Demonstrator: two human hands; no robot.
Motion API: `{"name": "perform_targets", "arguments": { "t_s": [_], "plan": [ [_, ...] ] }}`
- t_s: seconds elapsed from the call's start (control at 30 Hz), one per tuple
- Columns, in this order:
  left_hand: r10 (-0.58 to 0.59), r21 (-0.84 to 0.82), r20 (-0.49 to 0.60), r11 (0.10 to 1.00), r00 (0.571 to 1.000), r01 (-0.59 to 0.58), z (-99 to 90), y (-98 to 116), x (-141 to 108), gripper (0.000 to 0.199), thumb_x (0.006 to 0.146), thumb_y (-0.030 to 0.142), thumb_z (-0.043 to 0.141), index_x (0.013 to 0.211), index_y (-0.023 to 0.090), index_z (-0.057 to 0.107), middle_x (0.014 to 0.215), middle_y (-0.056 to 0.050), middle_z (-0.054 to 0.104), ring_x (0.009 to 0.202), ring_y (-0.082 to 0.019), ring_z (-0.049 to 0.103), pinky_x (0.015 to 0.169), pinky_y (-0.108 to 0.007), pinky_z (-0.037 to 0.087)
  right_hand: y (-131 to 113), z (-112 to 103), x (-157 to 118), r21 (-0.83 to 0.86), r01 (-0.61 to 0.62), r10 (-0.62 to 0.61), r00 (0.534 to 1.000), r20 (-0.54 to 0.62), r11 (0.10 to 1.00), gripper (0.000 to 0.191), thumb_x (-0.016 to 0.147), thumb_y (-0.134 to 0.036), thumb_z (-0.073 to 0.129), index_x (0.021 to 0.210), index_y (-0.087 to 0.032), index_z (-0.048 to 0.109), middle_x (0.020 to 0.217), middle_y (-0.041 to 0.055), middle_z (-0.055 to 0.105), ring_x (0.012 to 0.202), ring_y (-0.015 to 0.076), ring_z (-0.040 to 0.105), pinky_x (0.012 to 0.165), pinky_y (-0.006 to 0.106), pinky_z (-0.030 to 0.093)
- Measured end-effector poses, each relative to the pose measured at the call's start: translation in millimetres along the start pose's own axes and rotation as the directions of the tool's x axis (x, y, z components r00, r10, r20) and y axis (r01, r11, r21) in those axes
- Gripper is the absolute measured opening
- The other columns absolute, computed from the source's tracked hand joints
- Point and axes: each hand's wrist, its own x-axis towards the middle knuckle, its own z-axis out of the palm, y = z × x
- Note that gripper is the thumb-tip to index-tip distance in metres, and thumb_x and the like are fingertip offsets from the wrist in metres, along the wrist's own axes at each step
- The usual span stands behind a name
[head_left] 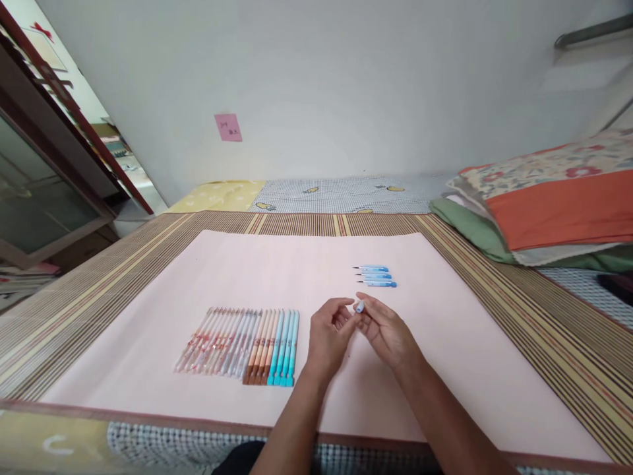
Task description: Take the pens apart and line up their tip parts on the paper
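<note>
Between the fingertips of both hands is a small blue-and-white pen (360,306), seen nearly end-on, with most of its length hidden. My left hand (327,333) curls in from the left, its thumb and fingertips closed at the pen. From the right, my right hand (388,330) pinches it with thumb and fingers. Just beyond the hands, several blue-and-white pens (376,276) lie sideways, dark tips pointing left. Left of my left hand, a neat row holds turquoise pens (284,346), peach-and-brown pens (262,346) and clear patterned pens (217,340).
A pale pink sheet (277,270) lies over a striped woven mat (148,251). Folded bedding (554,204) is piled at the right. Behind stands a white wall (346,92) bearing a pink note (228,127); a glass-panelled door (39,185) is at the left.
</note>
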Motion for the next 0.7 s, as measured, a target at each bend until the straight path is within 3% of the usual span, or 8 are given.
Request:
{"name": "perform_targets", "arguments": {
  "t_s": [0.1,0.3,0.4,0.47,0.6,0.67,0.7],
  "plan": [
    [0.047,0.01,-0.029,0.999,0.998,-0.047,-1.6,7,-1,0.01,0.086,0.023,0.07,0.094,0.02,0.074,0.078,-0.001,0.067,0.07,-0.015,0.058,0.068,-0.027,0.046,9,4,-1,0.004,-0.035,0.035,0.999,0.036,0.999,0.039,0.074,-0.045,0.086,0.103,-0.021,0.074,0.086,0.0037,0.073,0.079,0.0186,0.07,0.07,0.032,0.059],
    [0.08,0.056,-0.044,0.995,0.996,-0.077,-3.0,14,-2,0.011,0.087,0.022,0.068,0.095,0.021,0.075,0.086,-0.004,0.072,0.078,-0.017,0.063,0.075,-0.029,0.05,15,14,-6,0.013,-0.055,0.053,0.989,0.141,0.998,0.034,0.082,-0.048,0.078,0.101,-0.02,0.074,0.104,0.0095,0.075,0.099,0.0255,0.071,0.086,0.041,0.057],
    [0.071,0.08,-0.025,0.994,0.997,-0.069,-3.3,14,-2,0.012,0.087,0.02,0.067,0.096,0.022,0.074,0.086,-0.003,0.07,0.079,-0.017,0.063,0.075,-0.029,0.05,15,17,-8,-0.046,-0.016,0.022,0.99,0.139,0.999,0.036,0.082,-0.051,0.077,0.1,-0.02,0.074,0.101,0.0093,0.074,0.096,0.0254,0.071,0.084,0.04,0.057],
    [0.051,0.064,-0.042,0.997,0.998,-0.048,-4.5,13,-1,0.01,0.087,0.022,0.067,0.094,0.022,0.073,0.087,-0.003,0.07,0.08,-0.018,0.063,0.076,-0.029,0.05,14,17,-8,-0.089,-0.006,0.017,0.991,0.133,0.996,0.038,0.081,-0.054,0.077,0.098,-0.019,0.073,0.091,0.0084,0.074,0.083,0.0228,0.069,0.075,0.037,0.056],
    [-0.063,-0.232,-0.144,0.972,0.988,0.028,-12.0,8,6,0.015,0.088,0.033,0.069,0.095,0.021,0.064,0.099,-0.007,0.074,0.091,-0.019,0.067,0.081,-0.03,0.051,5,7,-4,-0.244,0.063,-0.049,0.997,0.064,0.968,0.042,0.083,-0.057,0.073,0.1,-0.019,0.07,0.08,0.0049,0.07,0.063,0.0165,0.06,0.059,0.031,0.049],
    [-0.154,-0.416,-0.16,0.906,0.975,0.074,-17.9,6,10,0.023,0.088,0.039,0.07,0.096,0.021,0.058,0.103,-0.009,0.076,0.099,-0.021,0.069,0.085,-0.033,0.053,-5,-3,-3,-0.467,0.189,-0.2,0.98,0.026,0.864,0.035,0.088,-0.052,0.067,0.104,-0.021,0.069,0.084,0.005,0.071,0.065,0.0173,0.06,0.061,0.032,0.048],
    [-0.199,-0.486,-0.159,0.868,0.967,0.098,-21.0,5,12,0.027,0.087,0.041,0.072,0.096,0.021,0.055,0.102,-0.009,0.076,0.1,-0.022,0.07,0.086,-0.035,0.053,-10,-9,-2,-0.605,0.265,-0.292,0.955,0.057,0.75,0.029,0.091,-0.047,0.064,0.104,-0.022,0.07,0.087,0.0055,0.072,0.069,0.0189,0.062,0.065,0.033,0.049]
  ]
}}
